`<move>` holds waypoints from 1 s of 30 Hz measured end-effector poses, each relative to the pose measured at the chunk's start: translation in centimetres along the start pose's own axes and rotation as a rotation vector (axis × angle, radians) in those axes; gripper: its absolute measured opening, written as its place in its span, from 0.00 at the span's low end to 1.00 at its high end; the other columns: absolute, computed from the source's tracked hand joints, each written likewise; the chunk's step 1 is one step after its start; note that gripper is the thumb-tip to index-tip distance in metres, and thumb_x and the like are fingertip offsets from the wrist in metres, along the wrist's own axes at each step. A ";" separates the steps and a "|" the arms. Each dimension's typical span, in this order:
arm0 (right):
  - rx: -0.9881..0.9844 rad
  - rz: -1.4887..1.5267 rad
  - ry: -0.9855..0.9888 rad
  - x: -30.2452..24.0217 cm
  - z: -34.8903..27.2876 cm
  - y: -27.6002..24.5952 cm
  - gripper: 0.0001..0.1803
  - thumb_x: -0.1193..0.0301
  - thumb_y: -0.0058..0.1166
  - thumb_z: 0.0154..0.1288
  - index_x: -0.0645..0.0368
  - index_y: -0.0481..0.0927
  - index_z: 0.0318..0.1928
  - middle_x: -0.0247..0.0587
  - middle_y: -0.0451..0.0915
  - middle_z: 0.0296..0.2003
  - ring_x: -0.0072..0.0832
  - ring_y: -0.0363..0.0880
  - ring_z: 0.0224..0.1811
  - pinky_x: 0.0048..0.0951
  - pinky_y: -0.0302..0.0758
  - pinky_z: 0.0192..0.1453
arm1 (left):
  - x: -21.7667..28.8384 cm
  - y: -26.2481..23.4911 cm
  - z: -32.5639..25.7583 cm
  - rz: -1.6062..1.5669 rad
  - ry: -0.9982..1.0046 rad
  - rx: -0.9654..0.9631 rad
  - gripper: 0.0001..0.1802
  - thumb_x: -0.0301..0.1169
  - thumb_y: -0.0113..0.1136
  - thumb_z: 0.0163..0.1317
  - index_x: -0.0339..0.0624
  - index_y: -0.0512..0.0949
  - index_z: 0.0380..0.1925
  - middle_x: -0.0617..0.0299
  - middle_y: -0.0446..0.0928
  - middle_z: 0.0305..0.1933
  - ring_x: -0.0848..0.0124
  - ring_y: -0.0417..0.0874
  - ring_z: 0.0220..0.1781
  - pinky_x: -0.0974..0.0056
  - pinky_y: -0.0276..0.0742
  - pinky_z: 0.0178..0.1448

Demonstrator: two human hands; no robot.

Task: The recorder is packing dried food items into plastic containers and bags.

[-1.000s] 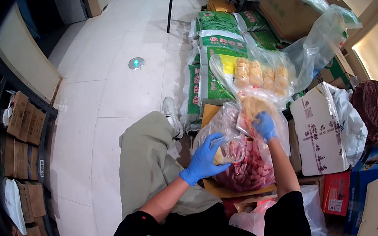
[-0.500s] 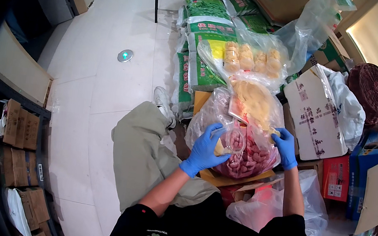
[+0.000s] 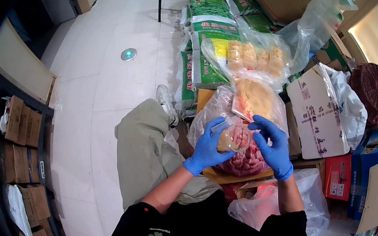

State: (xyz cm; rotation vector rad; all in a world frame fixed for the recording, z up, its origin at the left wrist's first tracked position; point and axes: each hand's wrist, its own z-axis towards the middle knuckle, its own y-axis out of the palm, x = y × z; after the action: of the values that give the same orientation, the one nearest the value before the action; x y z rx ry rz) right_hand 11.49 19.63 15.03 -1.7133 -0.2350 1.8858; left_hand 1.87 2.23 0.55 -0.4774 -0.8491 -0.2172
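Looks partway along, my read; can't give a fraction. Left hand (image 3: 209, 147) has its grip closed round a clear cup (image 3: 238, 138), over the carton's (image 3: 219, 175) near edge. Pale stuff sits in the cup's left side; can't tell whether it's lidded. Right hand (image 3: 273, 147) grip is spread just beside the rim, looks empty. Plenty left: big pale mass (image 3: 254, 97) in clear plastic toward the carton's far edge, pink pieces (image 3: 250, 160) bagged nearer. Four pale stacks (image 3: 250, 57) lie wrapped on the sacks (image 3: 215, 8). Writing: red characters on the green sacks, dark characters plus a square code on the white box (image 3: 315, 116), small white lettering above a green clover on the black shirt (image 3: 217, 231).
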 end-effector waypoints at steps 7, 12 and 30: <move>0.041 0.189 0.131 2.7 0.7 -1.8 0.18 0.73 0.57 0.75 0.63 0.80 0.62 0.37 0.87 0.42 0.16 0.79 0.38 0.20 0.77 0.43 | 0.1 -1.9 -0.3 -0.066 0.086 0.209 0.51 0.42 0.85 0.44 0.40 0.69 0.68 0.46 0.69 0.68 0.46 0.72 0.69 0.48 0.72 0.72; -0.085 -0.386 0.288 11.2 0.5 -5.5 0.14 0.71 0.52 0.67 0.66 0.86 0.46 0.51 0.87 0.33 0.36 0.87 0.36 0.34 0.82 0.44 | -0.9 -2.7 -1.1 0.026 0.039 0.186 0.50 0.42 0.84 0.44 0.43 0.69 0.68 0.46 0.70 0.67 0.46 0.73 0.69 0.49 0.74 0.70; -0.017 -0.988 -0.038 32.7 11.2 -4.2 0.09 0.72 0.61 0.56 0.57 0.84 0.39 0.54 0.83 0.38 0.56 0.81 0.43 0.51 0.78 0.50 | -0.8 -2.8 -0.6 0.015 -0.077 0.047 0.48 0.44 0.82 0.48 0.43 0.70 0.68 0.45 0.69 0.67 0.45 0.75 0.68 0.49 0.75 0.69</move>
State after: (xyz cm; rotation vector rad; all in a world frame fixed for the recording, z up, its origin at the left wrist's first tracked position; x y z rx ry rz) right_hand 1.61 42.74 -9.05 -1.1971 -0.9176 1.1591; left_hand 0.74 -0.45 0.54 -0.4505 -0.9234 -0.1661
